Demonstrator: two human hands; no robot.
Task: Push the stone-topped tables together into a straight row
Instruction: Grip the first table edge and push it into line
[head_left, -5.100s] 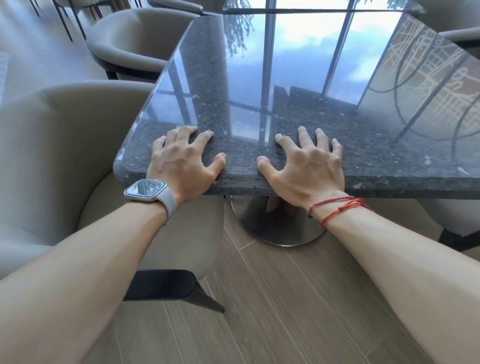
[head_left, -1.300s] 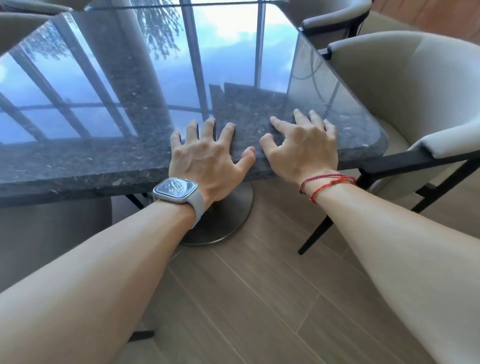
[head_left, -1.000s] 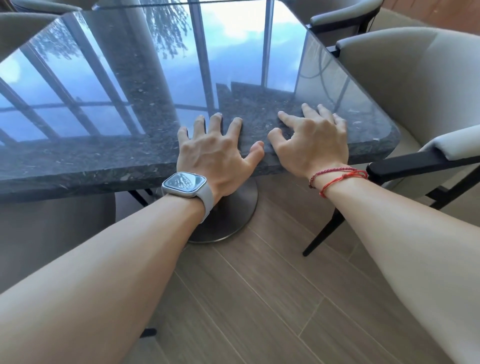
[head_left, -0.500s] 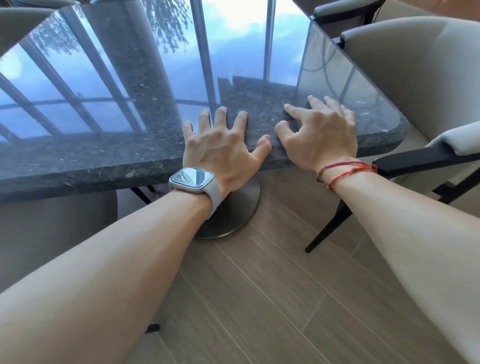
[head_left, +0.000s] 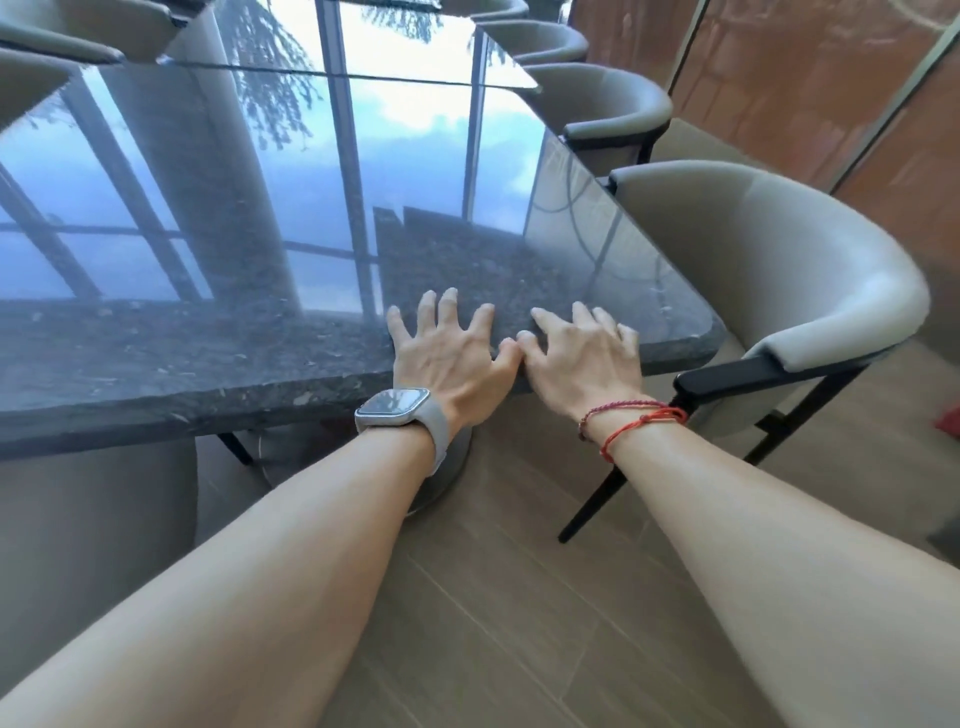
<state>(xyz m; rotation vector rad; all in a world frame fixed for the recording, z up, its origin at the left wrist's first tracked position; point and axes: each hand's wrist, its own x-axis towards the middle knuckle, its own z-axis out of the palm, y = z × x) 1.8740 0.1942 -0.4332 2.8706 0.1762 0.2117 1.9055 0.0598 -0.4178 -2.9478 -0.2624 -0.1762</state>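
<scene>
Table (head_left: 218, 358): dark polished stone top, near edge across view, right corner beside chair (head_left: 779, 270).
Far edge meets second table (head_left: 395, 41) at thin seam. Seam looks closed; straightness hard to judge.
Left hand (head_left: 447, 358), right hand (head_left: 582, 353): fingers spread flat on top at near edge, toward right corner, gripping nothing, thumbs about touching.
Step, likely: pushing table forward into row.
Next: straight even shove, then check seam flush.
Base (head_left: 311, 457) partly hidden behind left forearm; sky reflections mask top.

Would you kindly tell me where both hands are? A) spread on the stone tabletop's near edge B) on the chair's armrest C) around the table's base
A: the left hand and the right hand rest, fingers spread, on the stone tabletop at its near edge.
</scene>
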